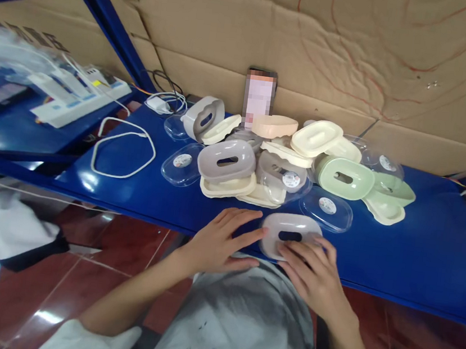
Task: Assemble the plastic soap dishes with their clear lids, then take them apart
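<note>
As my right hand [318, 272] holds the dish [292, 226], presumably steadying it, my left hand [220, 243] spreads wide beside it.

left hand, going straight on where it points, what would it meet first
Likely the gray slotted plastic dish partly under the right hand; whether the left hand touches it is unclear.

Tray [290, 223] parked at surface's [427, 249] front edge, lid [324, 217] behind it to right. Big pile [286, 154] further back, phone [259, 95] behind that. Cable loop [120, 176] toward left end, charger [159, 105] back-left corner.
</note>
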{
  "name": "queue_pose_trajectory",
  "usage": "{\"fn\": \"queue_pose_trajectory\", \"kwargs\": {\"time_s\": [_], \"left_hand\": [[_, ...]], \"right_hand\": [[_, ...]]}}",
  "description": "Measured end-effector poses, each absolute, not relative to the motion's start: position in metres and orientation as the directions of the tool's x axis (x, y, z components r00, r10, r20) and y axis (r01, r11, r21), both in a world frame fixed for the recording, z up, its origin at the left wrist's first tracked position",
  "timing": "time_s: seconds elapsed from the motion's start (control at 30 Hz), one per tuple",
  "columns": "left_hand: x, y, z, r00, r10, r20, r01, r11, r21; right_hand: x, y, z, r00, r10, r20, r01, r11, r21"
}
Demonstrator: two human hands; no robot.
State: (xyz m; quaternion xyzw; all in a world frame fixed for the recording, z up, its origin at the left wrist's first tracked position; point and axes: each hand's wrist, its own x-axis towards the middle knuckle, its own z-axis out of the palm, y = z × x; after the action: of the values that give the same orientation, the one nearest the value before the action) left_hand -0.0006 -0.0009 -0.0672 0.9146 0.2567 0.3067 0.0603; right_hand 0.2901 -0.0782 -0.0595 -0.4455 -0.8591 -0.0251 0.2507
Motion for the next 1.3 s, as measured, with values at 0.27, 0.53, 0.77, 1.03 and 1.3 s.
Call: {"fn": "queue_pose_trajectory", "kwargs": {"time_s": [0.27, 0.53, 0.77, 1.03, 1.3], "left_hand": [[-0.011, 0.009, -0.065, 0.262, 0.716, 0.647, 0.779, -0.553, 0.297], [-0.026, 0.021, -0.073, 0.283, 0.791, 0.542, 0.813, -0.498, 0.302], [-0.031, 0.015, -0.064, 0.382, 0.722, 0.576, 0.65, -0.653, 0.389], [-0.035, 0.015, -0.057, 0.621, 0.566, 0.542, 0.411, -0.824, 0.39], [-0.035, 0.014, -0.054, 0.651, 0.541, 0.533, 0.38, -0.84, 0.388]], "right_hand": [[0.284, -0.071, -0.071, -0.407, 0.78, 0.476, 0.797, 0.558, -0.232], [0.28, -0.065, -0.069, -0.414, 0.828, 0.379, 0.825, 0.517, -0.228], [0.283, -0.064, -0.071, -0.178, 0.816, 0.549, 0.764, 0.466, -0.446], [0.28, -0.064, -0.069, -0.117, 0.834, 0.539, 0.761, 0.424, -0.49], [0.279, -0.065, -0.07, -0.018, 0.803, 0.596, 0.746, 0.408, -0.527]]}}
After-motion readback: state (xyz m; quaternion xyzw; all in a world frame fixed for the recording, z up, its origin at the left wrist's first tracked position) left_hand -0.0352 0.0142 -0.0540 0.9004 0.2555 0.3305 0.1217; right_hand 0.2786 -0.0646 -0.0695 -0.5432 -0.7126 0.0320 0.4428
